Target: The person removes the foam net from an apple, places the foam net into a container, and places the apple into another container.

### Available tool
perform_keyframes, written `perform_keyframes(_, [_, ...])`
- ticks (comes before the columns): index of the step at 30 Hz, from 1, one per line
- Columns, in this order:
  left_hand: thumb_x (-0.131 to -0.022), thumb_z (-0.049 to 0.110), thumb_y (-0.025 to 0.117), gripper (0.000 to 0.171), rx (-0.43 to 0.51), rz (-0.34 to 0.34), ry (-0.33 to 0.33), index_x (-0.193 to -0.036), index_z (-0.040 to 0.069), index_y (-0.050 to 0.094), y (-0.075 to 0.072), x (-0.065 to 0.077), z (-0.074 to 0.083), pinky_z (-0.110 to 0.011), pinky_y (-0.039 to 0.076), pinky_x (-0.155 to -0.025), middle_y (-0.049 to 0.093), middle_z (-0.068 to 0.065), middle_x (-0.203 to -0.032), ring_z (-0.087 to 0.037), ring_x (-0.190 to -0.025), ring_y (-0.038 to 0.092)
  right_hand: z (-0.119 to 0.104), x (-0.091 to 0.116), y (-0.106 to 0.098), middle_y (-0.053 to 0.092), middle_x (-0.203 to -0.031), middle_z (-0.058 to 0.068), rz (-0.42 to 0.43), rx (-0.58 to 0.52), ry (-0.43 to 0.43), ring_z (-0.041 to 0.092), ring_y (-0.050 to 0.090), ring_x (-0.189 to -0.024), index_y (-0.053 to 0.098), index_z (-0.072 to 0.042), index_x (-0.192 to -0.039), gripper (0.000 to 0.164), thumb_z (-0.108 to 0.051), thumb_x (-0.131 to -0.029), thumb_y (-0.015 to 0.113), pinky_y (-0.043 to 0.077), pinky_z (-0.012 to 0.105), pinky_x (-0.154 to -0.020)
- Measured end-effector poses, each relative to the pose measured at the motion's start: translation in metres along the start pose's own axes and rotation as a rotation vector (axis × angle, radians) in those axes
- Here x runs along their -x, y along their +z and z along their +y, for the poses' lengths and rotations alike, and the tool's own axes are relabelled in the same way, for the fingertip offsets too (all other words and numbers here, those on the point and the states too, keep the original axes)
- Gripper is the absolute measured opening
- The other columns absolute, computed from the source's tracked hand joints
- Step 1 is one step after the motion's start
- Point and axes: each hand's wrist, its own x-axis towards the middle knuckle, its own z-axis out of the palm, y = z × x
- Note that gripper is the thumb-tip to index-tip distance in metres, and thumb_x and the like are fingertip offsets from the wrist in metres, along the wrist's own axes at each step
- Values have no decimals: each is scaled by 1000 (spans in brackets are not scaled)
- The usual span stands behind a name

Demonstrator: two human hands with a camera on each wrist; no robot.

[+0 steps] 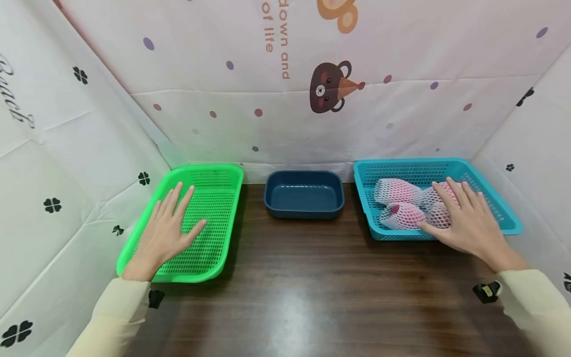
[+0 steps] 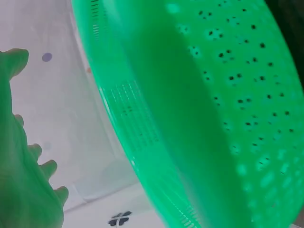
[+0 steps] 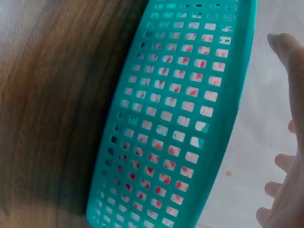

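Note:
My left hand (image 1: 167,230), fingers spread and straight, hovers over the left side of a green plastic basket (image 1: 229,238) with a perforated bottom. Nothing is in its grasp. On the other side, my right hand (image 1: 473,223) spreads its fingers above the front right of a blue plastic basket (image 1: 501,213). Inside that basket lie several pink, roundish things in white foam netting, such as the front left one (image 1: 403,216); the hand partly covers those on the right. The right wrist view shows the blue basket's slotted side wall (image 3: 166,114) with pink and white behind it.
Between the baskets, at the back of the dark wooden table (image 1: 285,277), stands a dark blue rectangular dish (image 1: 304,214). A printed cloth (image 1: 200,59) hangs right behind them, and white cloth sides (image 1: 53,163) close in at left and right.

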Motion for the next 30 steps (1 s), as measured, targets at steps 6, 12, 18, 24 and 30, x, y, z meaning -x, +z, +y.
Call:
perform_keyframes(6, [-92, 55, 56, 86, -3, -12, 15, -158, 25, 10, 4, -17, 10, -60, 12, -114, 2, -3, -164, -36, -148, 11, 10, -9, -4, 11, -160, 23, -1, 8, -30, 46, -1, -145, 16, -16, -157, 108, -60, -75, 72, -13, 58, -112])
perform_keyframes(12, [-91, 57, 55, 87, 24, -38, 38, -158, 23, 11, 10, -32, 25, -61, 15, -114, 4, -5, -164, -36, -147, 12, 21, -15, -7, 14, -159, 24, -4, -9, -50, 47, 4, -145, 20, -13, -156, 108, -58, -74, 74, -8, 62, -112])
perform_keyframes(18, [-90, 58, 58, 91, 43, -30, 96, -157, 13, 17, 16, -49, 42, -60, 20, -113, 11, -10, -163, -37, -146, 17, 31, -23, -12, 17, -159, 23, -16, -48, -105, 47, 12, -144, 21, -11, -156, 109, -54, -73, 78, 2, 64, -113])
perform_keyframes(24, [-89, 60, 58, 93, 111, -38, 123, -153, 3, 23, 24, -68, 69, -54, 20, -115, 19, -16, -160, -34, -146, 19, 40, -34, -14, 20, -158, 23, -35, -116, -158, 45, 16, -143, 23, -10, -155, 107, -46, -73, 82, 11, 67, -111])
perform_keyframes(30, [-88, 63, 56, 94, 144, -91, 140, -151, 0, 24, 34, -87, 102, -52, 19, -116, 18, -16, -160, -32, -146, 18, 48, -45, -16, 20, -158, 22, -94, -200, -139, 46, 15, -143, 19, -13, -156, 105, -41, -76, 81, 8, 70, -109])
